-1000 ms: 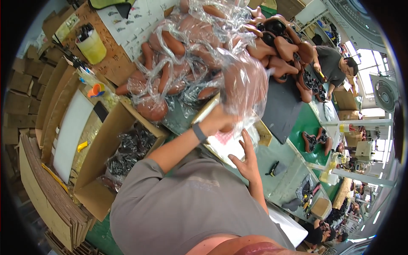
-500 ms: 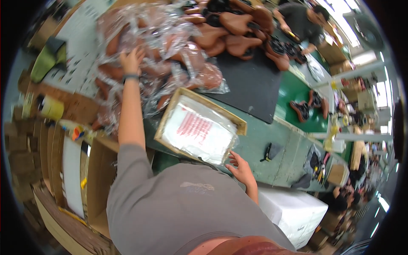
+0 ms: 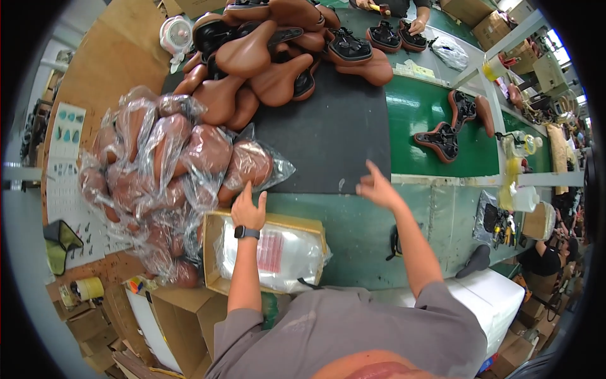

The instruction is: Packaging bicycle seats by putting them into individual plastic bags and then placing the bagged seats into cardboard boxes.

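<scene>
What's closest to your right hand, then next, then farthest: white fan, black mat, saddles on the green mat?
1. Black mat, by the right hand.
2. Saddles on the green mat, to the right.
3. White fan, far upper left.

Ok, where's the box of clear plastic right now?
In the head view, the box is left of centre, beneath the left forearm, beside the bagged saddles.

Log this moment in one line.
left hand: open, beside bagged brown bicycle saddle, contact unclear | right hand: empty, over black mat | carton with clear plastic: under left forearm
</scene>
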